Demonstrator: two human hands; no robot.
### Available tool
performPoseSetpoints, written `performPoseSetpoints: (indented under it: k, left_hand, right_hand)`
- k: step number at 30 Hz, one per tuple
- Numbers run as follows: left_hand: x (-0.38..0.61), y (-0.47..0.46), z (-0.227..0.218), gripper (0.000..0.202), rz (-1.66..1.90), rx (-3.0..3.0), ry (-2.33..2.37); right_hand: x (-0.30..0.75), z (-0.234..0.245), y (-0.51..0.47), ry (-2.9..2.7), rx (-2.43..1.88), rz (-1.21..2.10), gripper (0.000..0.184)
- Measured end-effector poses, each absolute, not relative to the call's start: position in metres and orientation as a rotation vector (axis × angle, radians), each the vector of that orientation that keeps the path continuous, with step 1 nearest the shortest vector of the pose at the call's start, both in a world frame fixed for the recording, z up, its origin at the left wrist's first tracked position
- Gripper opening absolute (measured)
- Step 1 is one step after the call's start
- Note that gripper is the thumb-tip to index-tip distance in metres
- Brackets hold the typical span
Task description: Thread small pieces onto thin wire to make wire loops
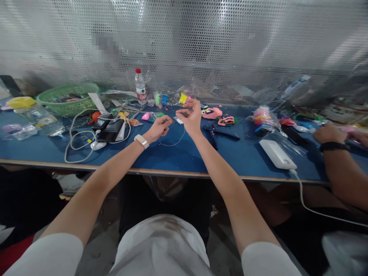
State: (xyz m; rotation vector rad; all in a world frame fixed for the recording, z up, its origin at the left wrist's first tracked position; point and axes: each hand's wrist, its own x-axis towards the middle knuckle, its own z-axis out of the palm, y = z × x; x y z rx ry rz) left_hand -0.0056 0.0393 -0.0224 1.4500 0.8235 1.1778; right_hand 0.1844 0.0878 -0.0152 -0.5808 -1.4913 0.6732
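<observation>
Both my hands are raised over the middle of the blue table, close together with fingertips pinched. A thin white thread (173,145) hangs in a loop between them, one end reaching each hand. My left hand (158,128), with a white band at the wrist, is closed on the thread; a tiny reddish bit shows at its fingertips. My right hand (192,118) pinches with thumb and forefinger, its other fingers curled above. Behind its fingers lies a small white piece (178,120), partly hidden. Dark-handled pliers (221,133) rest right of my right hand, near pink clay figures (212,113).
Left stand a green basket (69,104), a yellow-lidded jar (36,115) and black devices (110,129) with a white cable. A water bottle (140,87) stands at the back by the perforated metal panel. A white power bank (276,154) lies right, near another person's hand (330,134).
</observation>
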Motion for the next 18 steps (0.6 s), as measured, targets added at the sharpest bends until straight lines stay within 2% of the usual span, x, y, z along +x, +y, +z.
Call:
performPoseSetpoints:
  k: [3,5,10,13,18]
  left_hand:
    - [-0.008,0.042,-0.025,0.029,1.176,1.478,0.856]
    - [-0.009,0.043,-0.026,0.024,1.199,1.559,0.917]
    - [-0.008,0.042,-0.024,0.007,1.38,2.138,1.148]
    - [-0.007,0.04,-0.023,0.009,1.41,2.294,1.167]
    - [-0.008,0.041,-0.024,0.006,1.513,2.228,1.195]
  right_hand:
    - [0.183,-0.013,0.086,-1.499,-0.598,0.722,0.065]
    - [0.183,-0.013,0.087,-1.497,-0.605,0.748,0.057]
    - [0.183,-0.013,0.091,-1.497,-0.606,0.81,0.037]
    - [0.183,-0.01,0.089,-1.471,-0.608,0.81,0.04]
    - [0.184,-0.004,0.08,-1.537,-0.608,0.945,0.057]
